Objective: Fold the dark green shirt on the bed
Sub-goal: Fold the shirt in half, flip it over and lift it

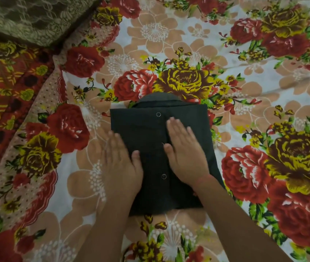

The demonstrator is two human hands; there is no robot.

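The dark green shirt [142,127] lies in the middle of the bed as a compact folded rectangle, collar at the far end, with a row of metal snap buttons down its front. My left hand [121,159] lies flat, palm down, across the shirt's left edge, partly on the bedsheet; it looks blurred. My right hand [185,148] presses flat on the right half of the shirt, fingers together and pointing away from me. Neither hand grips any cloth. My forearms hide the shirt's near corners.
A floral bedsheet [245,91] with red and yellow roses covers the bed. A red patterned cloth [8,82] lies along the left side. A brown and olive patterned pillow or blanket [33,17] sits at the far left corner.
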